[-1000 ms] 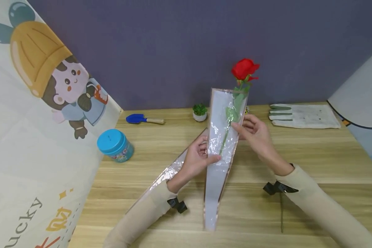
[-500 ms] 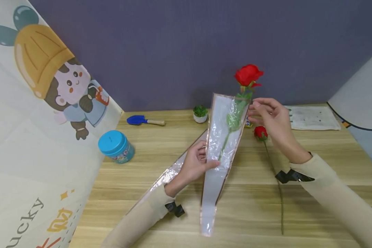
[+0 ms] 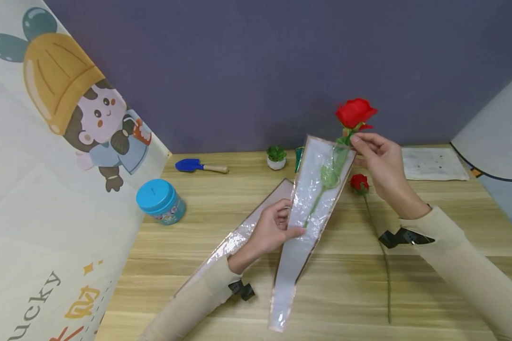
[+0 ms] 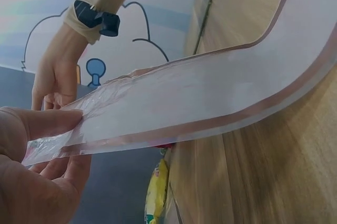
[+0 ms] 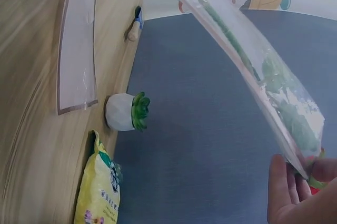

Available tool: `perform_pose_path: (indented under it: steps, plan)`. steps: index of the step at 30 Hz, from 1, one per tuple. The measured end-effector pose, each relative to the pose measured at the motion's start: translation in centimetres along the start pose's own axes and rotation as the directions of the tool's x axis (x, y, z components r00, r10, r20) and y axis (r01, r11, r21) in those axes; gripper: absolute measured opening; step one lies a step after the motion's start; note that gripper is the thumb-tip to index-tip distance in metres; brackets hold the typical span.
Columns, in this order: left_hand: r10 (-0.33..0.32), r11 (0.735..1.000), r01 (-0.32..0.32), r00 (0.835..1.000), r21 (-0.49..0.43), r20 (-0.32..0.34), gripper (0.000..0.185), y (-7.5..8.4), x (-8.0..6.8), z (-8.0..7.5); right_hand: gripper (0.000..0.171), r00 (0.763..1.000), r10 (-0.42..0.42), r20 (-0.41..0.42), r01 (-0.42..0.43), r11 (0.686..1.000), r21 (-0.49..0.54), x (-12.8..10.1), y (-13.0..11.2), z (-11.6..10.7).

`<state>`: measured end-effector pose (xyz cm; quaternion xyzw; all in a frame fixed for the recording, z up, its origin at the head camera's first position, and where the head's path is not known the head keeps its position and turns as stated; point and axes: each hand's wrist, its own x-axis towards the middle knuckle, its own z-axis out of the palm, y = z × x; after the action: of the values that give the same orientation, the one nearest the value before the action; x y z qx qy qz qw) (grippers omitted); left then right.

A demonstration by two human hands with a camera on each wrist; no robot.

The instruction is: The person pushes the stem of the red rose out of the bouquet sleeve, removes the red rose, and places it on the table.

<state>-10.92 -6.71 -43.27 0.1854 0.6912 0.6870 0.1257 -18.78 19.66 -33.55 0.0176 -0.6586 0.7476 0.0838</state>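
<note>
A clear tapered plastic sleeve (image 3: 311, 208) with a copper edge is held above the wooden table, a red rose (image 3: 355, 113) sticking out of its wide top, the green stem inside. My left hand (image 3: 277, 229) pinches the sleeve at mid-length; its thumb lies on the film (image 4: 158, 108) in the left wrist view. My right hand (image 3: 377, 158) pinches the sleeve's top corner just below the bloom, and in the right wrist view its fingertips (image 5: 295, 187) hold the sleeve (image 5: 253, 60) by the rim.
A second rose (image 3: 359, 183) lies on the table (image 3: 431, 227) right of the sleeve. Another empty sleeve (image 3: 239, 232) lies under my left arm. A blue tin (image 3: 160, 201), blue trowel (image 3: 198, 166), small potted plant (image 3: 275, 156), yellow packet (image 5: 97, 192) and white glove (image 3: 431, 163) stand further back.
My right hand has left the sleeve's middle and risen to its top corner by the bloom. The sleeve with the rose has tilted to the right, uncovering the second rose.
</note>
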Motion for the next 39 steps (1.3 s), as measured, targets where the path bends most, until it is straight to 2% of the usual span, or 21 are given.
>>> perform_pose_path:
  steps: [12,18,24,27,32,34,39]
  plan:
    - [-0.027,1.000,0.027,0.999,-0.006,0.016,0.052,-0.3,0.1,0.6,0.010,1.000,0.017,0.021,-0.018,1.000,0.016,0.7,0.3,-0.1]
    - [-0.031,0.999,0.030,1.000,0.037,0.005,0.052,-0.4,0.1,0.7,0.013,0.999,0.030,0.038,-0.031,0.999,0.027,1.1,0.5,0.0]
    - [-0.038,0.998,0.038,0.999,0.040,-0.002,0.052,-0.6,0.4,0.8,0.013,0.999,0.026,0.025,-0.025,0.999,-0.047,1.6,0.7,0.0]
    - [-0.034,0.998,0.035,0.999,0.060,-0.013,0.045,-0.7,0.6,0.9,0.013,0.999,0.022,0.023,-0.021,0.998,-0.056,1.8,0.8,0.0]
    - [-0.055,0.995,0.055,0.998,0.084,-0.005,0.047,-0.8,0.6,1.1,0.011,1.000,-0.017,-0.015,0.017,1.000,-0.003,2.5,0.8,0.0]
    - [-0.073,0.994,0.073,0.997,0.080,0.003,0.053,-0.8,0.6,1.1,0.012,0.999,-0.032,-0.034,0.033,0.999,0.039,3.0,0.6,-0.1]
    - [-0.083,0.992,0.082,0.996,0.094,0.008,0.054,-0.8,0.6,1.1,0.017,0.997,-0.052,-0.048,0.056,0.996,0.076,3.8,-0.1,-0.7]
